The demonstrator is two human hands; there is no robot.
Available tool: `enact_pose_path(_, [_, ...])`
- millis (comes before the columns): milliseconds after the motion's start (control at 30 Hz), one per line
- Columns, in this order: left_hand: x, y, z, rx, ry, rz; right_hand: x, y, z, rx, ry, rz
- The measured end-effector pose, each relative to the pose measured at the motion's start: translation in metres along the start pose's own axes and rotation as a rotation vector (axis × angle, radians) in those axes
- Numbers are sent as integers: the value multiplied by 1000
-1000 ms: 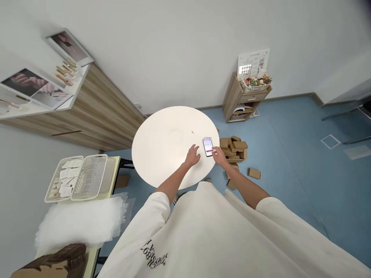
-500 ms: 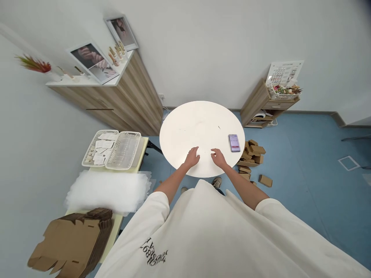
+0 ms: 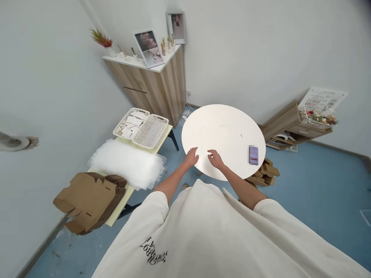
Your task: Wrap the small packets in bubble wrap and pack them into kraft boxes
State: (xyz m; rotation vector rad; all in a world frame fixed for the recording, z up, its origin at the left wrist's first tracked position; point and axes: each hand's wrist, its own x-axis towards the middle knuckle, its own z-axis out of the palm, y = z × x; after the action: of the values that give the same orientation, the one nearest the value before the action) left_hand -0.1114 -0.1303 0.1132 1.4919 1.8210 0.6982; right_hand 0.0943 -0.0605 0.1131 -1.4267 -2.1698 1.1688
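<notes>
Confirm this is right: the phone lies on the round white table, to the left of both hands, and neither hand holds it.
Wrong side: the head view shows the phone to the right of both left hand and right hand. It does lie on the round white table, and neither hand holds it.

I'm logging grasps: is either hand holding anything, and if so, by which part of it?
Nothing is held. The left hand and right hand are both empty; the smartphone lies on the round white table, apart from them.
</notes>
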Motion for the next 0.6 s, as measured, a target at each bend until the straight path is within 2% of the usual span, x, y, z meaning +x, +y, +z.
enact_pose_path(200, [-14,-6,-10,-33,88,-105,27,-5,-1,-24,-94,-83])
enact_pose_path(400, [-34,-21,-3,-55,121,-219,33,-12,16,-20,-207,-127])
enact_pose_path(500, [-36,-30,-6,-62,124,-240,36,-20,24,-30,-239,-132])
enact_pose_path(600, [-30,-39,-17,-66,126,-247,46,-28,32,-43,-249,-140])
